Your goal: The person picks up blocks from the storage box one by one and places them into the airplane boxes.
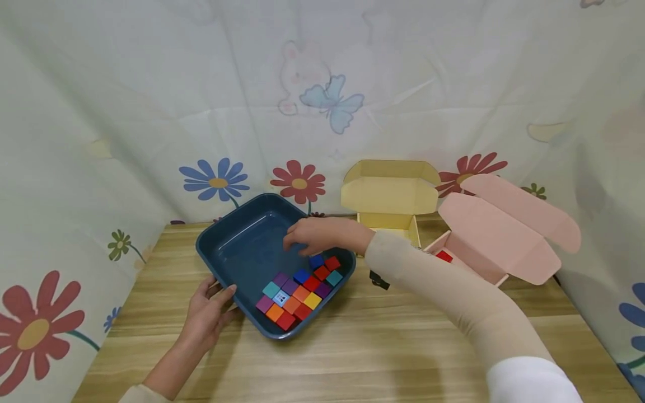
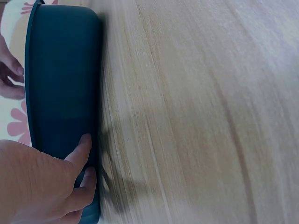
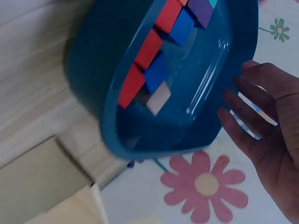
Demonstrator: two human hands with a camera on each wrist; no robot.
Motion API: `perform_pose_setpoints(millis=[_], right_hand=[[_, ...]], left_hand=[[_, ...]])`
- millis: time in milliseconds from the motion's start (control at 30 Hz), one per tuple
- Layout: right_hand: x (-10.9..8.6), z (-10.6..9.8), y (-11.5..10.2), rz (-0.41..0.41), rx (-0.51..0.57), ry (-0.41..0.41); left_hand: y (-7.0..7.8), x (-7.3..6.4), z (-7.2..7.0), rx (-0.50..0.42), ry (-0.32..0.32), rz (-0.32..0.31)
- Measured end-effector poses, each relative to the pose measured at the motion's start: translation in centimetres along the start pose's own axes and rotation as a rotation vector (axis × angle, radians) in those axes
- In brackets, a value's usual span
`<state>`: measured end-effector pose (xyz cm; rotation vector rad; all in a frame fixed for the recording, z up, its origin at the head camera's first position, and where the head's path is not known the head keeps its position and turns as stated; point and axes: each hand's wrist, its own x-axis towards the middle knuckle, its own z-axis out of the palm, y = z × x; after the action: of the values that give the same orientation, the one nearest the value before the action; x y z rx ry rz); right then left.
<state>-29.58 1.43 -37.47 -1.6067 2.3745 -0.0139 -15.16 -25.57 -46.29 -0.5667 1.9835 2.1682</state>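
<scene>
A dark blue tray [image 1: 242, 252] with raised sides lies turned at an angle on the table. Several coloured cubes [image 1: 292, 305] are gathered along its near right side, among them red, orange, purple and teal ones, and one with a printed white face. My left hand [image 1: 209, 313] grips the tray's left side, thumb at the rim and fingers against the outer wall [image 2: 60, 93]. Over the tray's right part hovers my right hand [image 1: 317, 235], fingers loosely bent and holding nothing. In the right wrist view a pale cube [image 3: 159, 98] lies beside blue and red ones.
Behind my right forearm stands an open yellow box [image 1: 390, 196]. Right of it is an open pink box [image 1: 504, 235] with a red cube [image 1: 444, 256] inside. A small black object [image 1: 379, 280] lies near the tray. A flower-printed curtain [image 1: 322, 140] hangs behind the wooden table [image 1: 353, 358].
</scene>
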Motion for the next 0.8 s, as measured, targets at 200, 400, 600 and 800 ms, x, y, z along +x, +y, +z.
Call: perform_pose_setpoints(millis=[200,400,600,800], right_hand=[[2.5,0.7,-0.8,-0.046,0.000,-0.055],[4.7,1.1,-1.4,-0.026,-0.020,-0.146],[6.6,1.9,-2.0,-0.004,-0.009,-0.251],[7.6,2.3,-3.0,0.033,0.015,-0.328]], left_hand=[[0.2,0.0,0.0,0.000,-0.004,0.004],[0.2,0.1,-0.1,0.001,-0.003,-0.002],[0.1,0.2,-0.1,0.011,0.000,-0.006],[0.0,0.2,0.0,0.007,-0.003,-0.006]])
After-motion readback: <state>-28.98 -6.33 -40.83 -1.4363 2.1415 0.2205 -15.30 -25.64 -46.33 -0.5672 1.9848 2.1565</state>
